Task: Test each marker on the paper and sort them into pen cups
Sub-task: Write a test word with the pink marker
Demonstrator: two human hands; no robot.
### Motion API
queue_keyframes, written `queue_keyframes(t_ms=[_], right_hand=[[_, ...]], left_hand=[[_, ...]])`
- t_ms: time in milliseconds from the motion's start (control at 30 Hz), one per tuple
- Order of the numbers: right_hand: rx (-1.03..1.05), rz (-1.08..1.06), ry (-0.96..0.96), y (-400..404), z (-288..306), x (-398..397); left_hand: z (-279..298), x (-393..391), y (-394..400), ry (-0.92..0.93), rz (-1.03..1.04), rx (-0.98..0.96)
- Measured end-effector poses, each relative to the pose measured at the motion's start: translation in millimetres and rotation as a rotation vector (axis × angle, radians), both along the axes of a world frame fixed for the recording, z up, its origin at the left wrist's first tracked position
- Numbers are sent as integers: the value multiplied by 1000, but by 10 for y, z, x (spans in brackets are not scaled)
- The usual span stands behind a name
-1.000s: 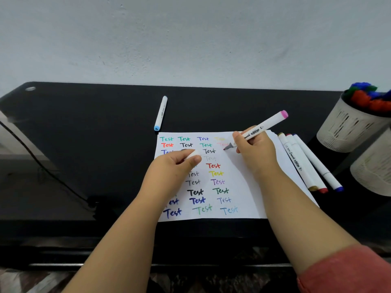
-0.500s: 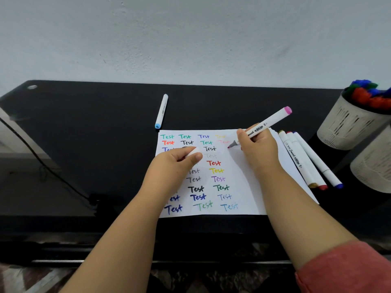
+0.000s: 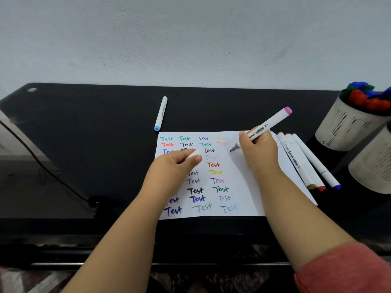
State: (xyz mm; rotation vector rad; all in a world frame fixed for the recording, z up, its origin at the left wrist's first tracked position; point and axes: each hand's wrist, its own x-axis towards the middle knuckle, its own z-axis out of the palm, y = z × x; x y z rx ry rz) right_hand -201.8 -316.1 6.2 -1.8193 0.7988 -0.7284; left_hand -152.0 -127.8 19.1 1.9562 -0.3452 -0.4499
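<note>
A white sheet of paper [image 3: 239, 187] covered with coloured "Test" words lies on the black table [image 3: 95, 134]. My right hand [image 3: 259, 151] grips an uncapped white marker with a pink end [image 3: 273, 121], its tip just above or on the paper's upper right area. My left hand [image 3: 175, 166] rests on the paper and pinches the marker's white cap [image 3: 193, 154]. Three capped markers [image 3: 304, 163] lie side by side along the paper's right edge. A light-blue marker [image 3: 160, 113] lies beyond the paper.
Two beige slotted pen cups stand at the right: the farther cup [image 3: 347, 125] holds several markers with coloured ends, the nearer cup [image 3: 374, 163] is cut off by the frame edge. A black cable [image 3: 42, 166] runs off the table's left side. A white wall rises behind.
My right hand has shifted the pink-ended marker's tip a little to the right, away from the faint pink word. My left hand keeps hold of the cap in the same spot.
</note>
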Motion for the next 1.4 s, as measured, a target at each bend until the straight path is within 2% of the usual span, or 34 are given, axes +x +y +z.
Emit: queue_keyframes(t_ms=[600,767,1033,1400], right_hand=[[58,-39,6,17,49,-15],[158,-33,-39,1,62,-18],[358,245,-231,78,321,-107],[271,478,-188,444,484,-232]], left_hand=[[5,-9,6,-1,-9,-12],[10,-8,8,-9,-23,1],[76,-52,10,16,-41,-50],[225,-164,28,-9,-134,-149]])
